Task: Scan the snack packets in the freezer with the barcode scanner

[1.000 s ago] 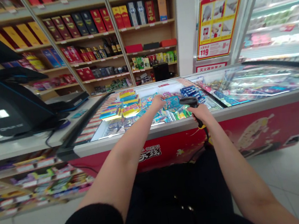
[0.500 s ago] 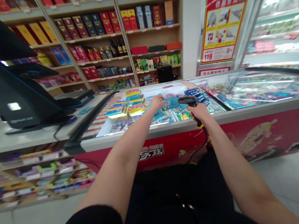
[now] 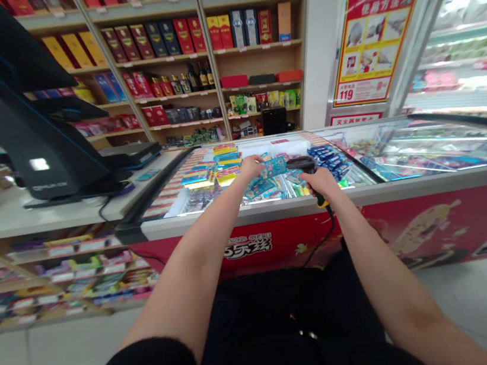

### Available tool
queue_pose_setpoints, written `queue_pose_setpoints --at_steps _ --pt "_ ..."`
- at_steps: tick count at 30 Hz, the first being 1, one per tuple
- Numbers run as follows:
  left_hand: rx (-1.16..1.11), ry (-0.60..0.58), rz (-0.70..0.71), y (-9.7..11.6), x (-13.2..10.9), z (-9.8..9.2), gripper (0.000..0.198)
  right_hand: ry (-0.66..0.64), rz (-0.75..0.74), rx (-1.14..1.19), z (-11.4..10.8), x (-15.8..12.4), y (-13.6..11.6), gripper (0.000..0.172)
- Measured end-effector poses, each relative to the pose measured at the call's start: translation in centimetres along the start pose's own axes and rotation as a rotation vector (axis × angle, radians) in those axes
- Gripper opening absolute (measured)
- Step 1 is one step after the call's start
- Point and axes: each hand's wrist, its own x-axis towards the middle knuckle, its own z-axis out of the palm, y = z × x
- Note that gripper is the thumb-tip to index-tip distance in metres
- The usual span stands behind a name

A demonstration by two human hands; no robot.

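My left hand [image 3: 253, 167] pinches the edge of a flat blue packet [image 3: 274, 167] above the chest freezer's glass top. In my right hand [image 3: 320, 181] is a black barcode scanner [image 3: 303, 164] with yellow trim, its head pointing left towards the packet, and its cable hangs down in front of the freezer. More blue packets [image 3: 262, 188] lie just below my left hand. To the left are stacks of yellow, blue and pink packets [image 3: 229, 175]. Dark blue packets [image 3: 329, 158] lie in a pile right of the scanner.
The chest freezer [image 3: 248, 221] with a red front spans the space before me. On the left counter [image 3: 95, 213] stands a black checkout terminal [image 3: 60, 153]. Shelves of boxes [image 3: 161, 37] rise behind, and a red poster [image 3: 380, 33] hangs at the right.
The view has shifted slightly left, so the scene sits further right. My left hand still holds the blue packet, now turned flatter towards the scanner, which remains in my right hand.
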Motion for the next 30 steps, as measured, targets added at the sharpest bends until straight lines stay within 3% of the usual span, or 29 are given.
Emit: queue_pose_setpoints --at_steps 9,12,15,20,26,30 --pt "-0.16 0.058 -0.202 -3.5 0.3 -3.7 0.034 -0.039 -0.04 -0.05 2.4 -0.4 -1.2 0.02" --pt "0.007 0.008 -0.237 -4.4 -0.1 -4.5 0.04 -0.056 -0.046 -0.063 3.0 -0.5 -1.4 0.021" --pt "0.29 -0.025 -0.171 -4.9 -0.8 -5.0 0.039 -0.065 -0.047 -0.071 3.4 -0.5 -1.4 0.021" --pt "0.518 -0.091 -0.121 -4.7 -1.3 -5.1 0.036 -0.069 -0.026 -0.067 3.8 -0.7 -1.4 0.02" --pt "0.506 0.035 -0.064 -4.2 -0.7 -4.4 0.033 -0.056 -0.033 -0.026 3.0 -0.6 -0.8 0.02" --pt "0.451 0.084 0.001 -2.8 -0.2 -3.0 0.028 -0.023 0.006 0.021 1.7 -0.2 0.0 0.019"
